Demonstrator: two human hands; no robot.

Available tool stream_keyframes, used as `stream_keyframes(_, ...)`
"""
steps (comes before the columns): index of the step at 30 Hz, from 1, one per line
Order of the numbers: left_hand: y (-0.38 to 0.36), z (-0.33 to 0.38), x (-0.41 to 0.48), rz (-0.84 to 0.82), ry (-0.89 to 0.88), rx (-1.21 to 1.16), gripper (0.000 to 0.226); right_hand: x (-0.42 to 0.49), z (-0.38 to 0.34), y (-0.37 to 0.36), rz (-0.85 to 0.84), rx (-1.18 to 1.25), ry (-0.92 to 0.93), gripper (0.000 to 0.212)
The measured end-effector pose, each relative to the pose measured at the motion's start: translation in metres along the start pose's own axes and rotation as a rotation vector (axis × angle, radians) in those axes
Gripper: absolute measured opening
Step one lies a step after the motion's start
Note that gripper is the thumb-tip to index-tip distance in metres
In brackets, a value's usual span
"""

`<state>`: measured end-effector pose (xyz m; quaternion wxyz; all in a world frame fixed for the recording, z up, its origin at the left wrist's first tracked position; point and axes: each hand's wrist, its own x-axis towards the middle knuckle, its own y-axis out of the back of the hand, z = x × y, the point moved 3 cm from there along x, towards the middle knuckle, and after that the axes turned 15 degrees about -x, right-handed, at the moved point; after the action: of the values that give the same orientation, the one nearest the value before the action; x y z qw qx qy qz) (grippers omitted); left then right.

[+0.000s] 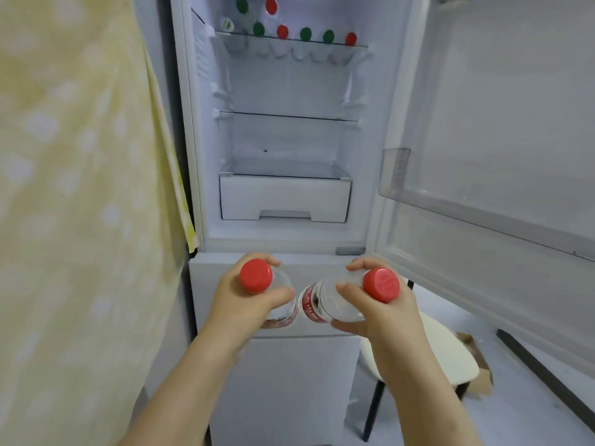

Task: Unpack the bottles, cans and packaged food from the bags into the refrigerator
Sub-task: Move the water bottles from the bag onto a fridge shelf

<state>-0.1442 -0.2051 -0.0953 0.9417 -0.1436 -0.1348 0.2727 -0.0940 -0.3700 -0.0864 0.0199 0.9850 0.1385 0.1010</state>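
Both bare forearms rise from the bottom centre of the frame, side by side. The left hand [238, 304] curls its fingers [272, 259] round a clear plastic red-capped bottle [256, 275]. The right hand [389, 317] grips a second red-capped bottle [325, 304], tilted with its cap toward the right of the frame.

Single head-worn view, looking forward and down, close to the open refrigerator [283, 140], wide-angle.
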Motion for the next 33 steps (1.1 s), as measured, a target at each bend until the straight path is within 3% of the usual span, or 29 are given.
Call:
stream_keyframes(16, -0.053, 0.044, 0.206, 0.121, -0.373, -0.131, 0.035, 0.233, -0.041, -0.021, -0.027, 0.211, 0.276, 0.03)
stream_keyframes(33, -0.066, 0.107, 0.367, -0.053, -0.779, -0.199, 0.039, 0.373, -0.098, -0.072, 0.165, 0.381, 0.687, 0.025)
